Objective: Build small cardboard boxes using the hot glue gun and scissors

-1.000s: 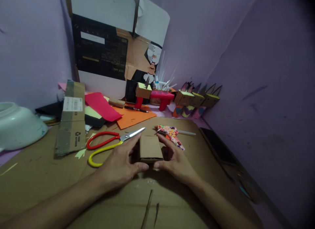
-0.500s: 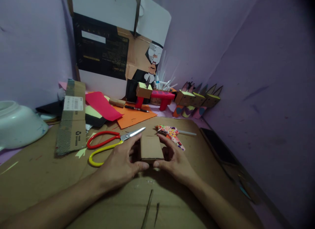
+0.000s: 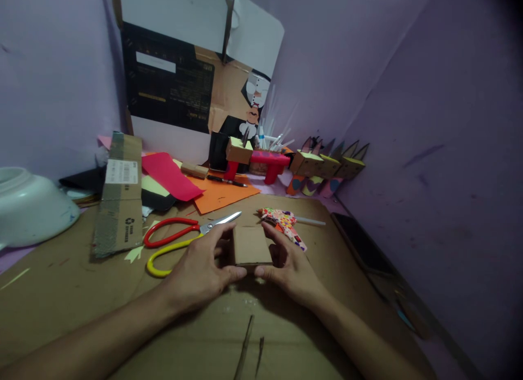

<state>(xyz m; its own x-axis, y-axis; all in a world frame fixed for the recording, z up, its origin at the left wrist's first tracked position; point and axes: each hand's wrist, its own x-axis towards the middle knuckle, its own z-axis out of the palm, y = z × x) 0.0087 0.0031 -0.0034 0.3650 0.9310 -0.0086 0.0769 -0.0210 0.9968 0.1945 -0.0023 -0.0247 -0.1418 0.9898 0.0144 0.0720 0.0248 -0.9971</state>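
We have both hands around a small cardboard box (image 3: 251, 245), just below the middle of the frame. The left hand (image 3: 200, 268) grips its left side and the right hand (image 3: 292, 268) its right, thumbs at the lower front corners and forefingers along the far edges; the other fingers are partly hidden.

As far as we can judge, the folding is largely done: the top lies flat, and only a thin dark line runs along its front edge. Whether that seam is fixed, or what the underside looks like, we cannot tell. The faces we see are plain brown, with no coloured paper or pointed ears, unlike the box-headed figures (image 3: 308, 164) right of centre towards the back, so any decorating looks undone.

The scissors (image 3: 207, 228) lie open left of the box, and a patterned glue gun (image 3: 281, 219) lies just beyond it to the right; neither is in our hands. Thin dark strips (image 3: 245, 344) rest at the bottom centre, on the cardboard sheet (image 3: 183, 342) covering the bench.
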